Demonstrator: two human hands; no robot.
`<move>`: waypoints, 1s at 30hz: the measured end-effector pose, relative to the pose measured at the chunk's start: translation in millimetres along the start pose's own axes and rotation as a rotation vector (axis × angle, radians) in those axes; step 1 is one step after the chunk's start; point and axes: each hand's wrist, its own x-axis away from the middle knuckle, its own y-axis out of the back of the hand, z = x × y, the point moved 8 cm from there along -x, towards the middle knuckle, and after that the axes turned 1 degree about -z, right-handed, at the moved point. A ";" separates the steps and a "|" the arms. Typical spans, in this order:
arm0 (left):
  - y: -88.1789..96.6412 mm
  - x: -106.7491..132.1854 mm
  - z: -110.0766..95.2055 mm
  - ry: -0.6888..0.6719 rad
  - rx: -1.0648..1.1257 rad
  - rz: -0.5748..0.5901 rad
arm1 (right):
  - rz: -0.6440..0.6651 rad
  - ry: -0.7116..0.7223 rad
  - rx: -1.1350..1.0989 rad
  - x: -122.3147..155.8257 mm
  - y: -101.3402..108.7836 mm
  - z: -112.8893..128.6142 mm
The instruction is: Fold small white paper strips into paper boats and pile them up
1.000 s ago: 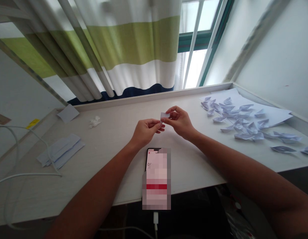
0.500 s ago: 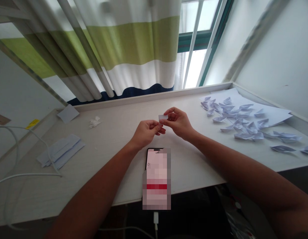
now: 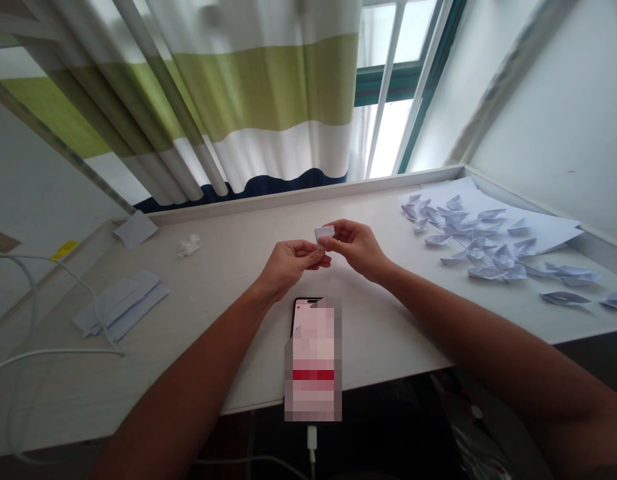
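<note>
A small folded piece of white paper (image 3: 323, 234) is held above the middle of the white desk (image 3: 228, 287). My left hand (image 3: 290, 264) pinches its lower left corner with thumb and fingers closed. My right hand (image 3: 357, 247) pinches its right side, fingers curled round it. Both hands meet just beyond a phone (image 3: 312, 357) that lies at the desk's near edge with its screen lit.
Several small folded paper boats (image 3: 468, 240) lie scattered on white sheets (image 3: 548, 230) at the right. A stack of paper strips (image 3: 121, 305) and white cables (image 3: 48, 350) lie at the left. A crumpled scrap (image 3: 189, 245) and a striped curtain (image 3: 228, 100) are behind.
The folded paper has shifted slightly left and lower between my fingers as both hands work it. The arms and the phone have stayed in place.
</note>
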 end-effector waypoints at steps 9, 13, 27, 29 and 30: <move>-6.0 0.2 -1.5 -0.028 0.017 0.048 | 0.103 0.010 -0.033 3.0 -3.6 12.0; -2.7 -0.2 -2.2 -0.051 -0.062 0.011 | 0.105 0.005 0.007 2.3 -1.4 9.6; 20.4 -0.5 -28.9 -0.516 -0.641 -0.172 | 0.159 -0.313 -0.076 -0.2 4.7 -18.4; 19.4 1.4 -32.8 -0.585 -0.733 -0.162 | 0.209 -0.338 0.010 0.8 3.3 -21.8; 20.3 1.4 -33.9 -0.590 -0.728 -0.160 | 0.225 -0.336 0.029 1.1 2.3 -22.2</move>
